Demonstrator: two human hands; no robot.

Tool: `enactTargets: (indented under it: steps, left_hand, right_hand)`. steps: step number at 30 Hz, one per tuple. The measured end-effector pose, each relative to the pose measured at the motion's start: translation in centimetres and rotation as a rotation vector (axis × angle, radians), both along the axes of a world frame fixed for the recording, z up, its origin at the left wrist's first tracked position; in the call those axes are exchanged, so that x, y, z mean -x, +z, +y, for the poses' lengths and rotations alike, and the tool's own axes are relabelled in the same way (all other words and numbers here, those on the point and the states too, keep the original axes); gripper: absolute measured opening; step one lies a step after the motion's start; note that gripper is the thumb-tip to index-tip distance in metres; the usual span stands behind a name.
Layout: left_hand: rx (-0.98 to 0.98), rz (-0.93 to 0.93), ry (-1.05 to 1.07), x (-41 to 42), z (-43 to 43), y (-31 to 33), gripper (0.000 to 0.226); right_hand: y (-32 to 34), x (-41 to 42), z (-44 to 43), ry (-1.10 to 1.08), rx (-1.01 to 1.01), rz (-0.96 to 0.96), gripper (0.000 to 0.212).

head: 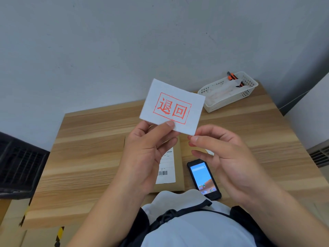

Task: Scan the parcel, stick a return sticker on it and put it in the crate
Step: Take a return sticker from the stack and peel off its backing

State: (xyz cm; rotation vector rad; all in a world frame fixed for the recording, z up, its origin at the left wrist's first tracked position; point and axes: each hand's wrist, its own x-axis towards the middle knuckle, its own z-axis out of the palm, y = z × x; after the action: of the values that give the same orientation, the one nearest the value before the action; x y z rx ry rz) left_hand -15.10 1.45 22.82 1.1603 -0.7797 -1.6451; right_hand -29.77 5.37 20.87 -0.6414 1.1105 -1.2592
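- Return sticker (172, 106), stamped in red, is pinched by left hand (147, 152) above the table (85, 148).
- Right hand (224, 157) fingertips grasp its lower corner.
- Parcel (179, 168) is lying beneath, beside a phone (203, 179).

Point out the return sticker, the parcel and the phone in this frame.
return sticker (172, 107): head view, on the red stamp at its middle.
parcel (179, 168): head view, on bare brown card right of its shipping label.
phone (202, 176): head view, on the lit screen.

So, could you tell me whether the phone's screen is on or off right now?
On. The phone lies face up on the table, its screen lit with a blue picture and icons.
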Motion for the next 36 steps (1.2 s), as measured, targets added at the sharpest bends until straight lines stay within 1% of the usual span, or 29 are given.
enactTargets:
  steps: [2,5,7,10,13,17,20,22,24,26,29,31,36]
  left_hand:
    - [0.004,-0.011,-0.004,0.0,0.1,-0.1,0.023]
    - [0.013,-0.035,-0.011,-0.1,0.2,-0.4,0.025]
    - [0.015,-0.048,-0.032,-0.2,0.3,-0.6,0.03]
    - [0.001,-0.059,-0.08,-0.2,0.4,-1.0,0.032]
    - [-0.009,-0.057,-0.116,0.0,0.6,-1.2,0.029]
    - [0.0,-0.051,-0.126,0.2,0.7,-1.3,0.028]
    - [-0.002,-0.049,-0.123,0.4,0.9,-1.4,0.026]
    - [-0.007,-0.044,-0.115,0.5,1.0,-1.5,0.023]
    - [-0.012,-0.022,-0.085,0.5,1.0,-1.7,0.016]
    - [-0.007,0.009,-0.039,0.4,0.9,-1.7,0.014]
    - [0.027,0.051,0.011,0.2,0.8,-1.5,0.019]
    - [0.041,0.06,0.031,0.1,0.9,-1.4,0.023]
    - [0.081,-0.015,-0.017,0.6,1.6,-1.7,0.04]
  right_hand:
    - [-0.1,0.1,0.1,0.011,0.008,-0.007,0.008]
    - [-0.2,0.5,0.3,-0.005,0.015,-0.067,0.011]
    - [-0.1,1.1,0.2,-0.06,0.046,-0.118,0.019]
    - [0.1,1.9,0.0,-0.193,0.12,-0.132,0.016]
    - [0.1,2.4,0.3,-0.292,0.201,-0.061,0.009]
    - [0.0,2.2,1.1,-0.345,0.333,0.072,0.011]
    - [-0.1,2.2,1.3,-0.355,0.379,0.088,0.019]
    - [-0.3,2.3,1.5,-0.353,0.356,0.095,0.02]
    - [-0.4,2.4,1.7,-0.326,0.316,0.094,0.011]
    - [-0.5,2.5,1.8,-0.274,0.275,0.108,0.01]
    - [-1.0,2.5,1.9,-0.182,0.2,0.158,0.011]
    - [-1.4,2.5,2.0,-0.151,0.153,0.155,0.011]
    - [-1.8,2.3,1.9,-0.149,0.099,0.107,0.012]
